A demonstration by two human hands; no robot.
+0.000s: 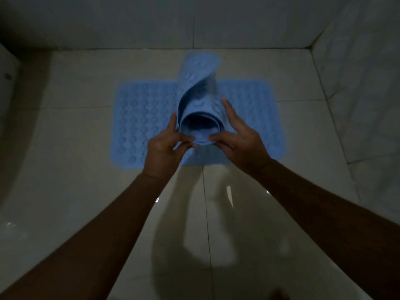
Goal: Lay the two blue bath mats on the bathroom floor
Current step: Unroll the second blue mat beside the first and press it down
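Here, the relation that matters is between the rolled mat (199, 89) and the two hands that hold it at the centre of the frame. It is a loose tube. Its open end faces the camera, and its long axis runs away from the person, toward the top of the frame. The far end reaches almost to the line where the floor (86, 191) meets the wall (238, 22).

The left hand (166, 148) pinches the free outer edge of the roll at its lower left, with thumb and fingers closed on the sheet. The right hand (238, 139) lies against the right side: its thumb presses on the near rim and its fingers lie long and nearly straight along the tube. Both hands are at the near end, equally close; no hand holds the far end.

Under the roll, the flat mat (138, 118) already lies spread on the floor, with its long side going from left to right, across the roll's axis. I judge that the second mat is not yet laid. To unroll it, the left hand would have to draw the free edge away from the coil, and bare floor is nearer on the lower side of the frame.

I can read no brand, label or writing on the mats; only a raised pattern shows, and the light is dim.
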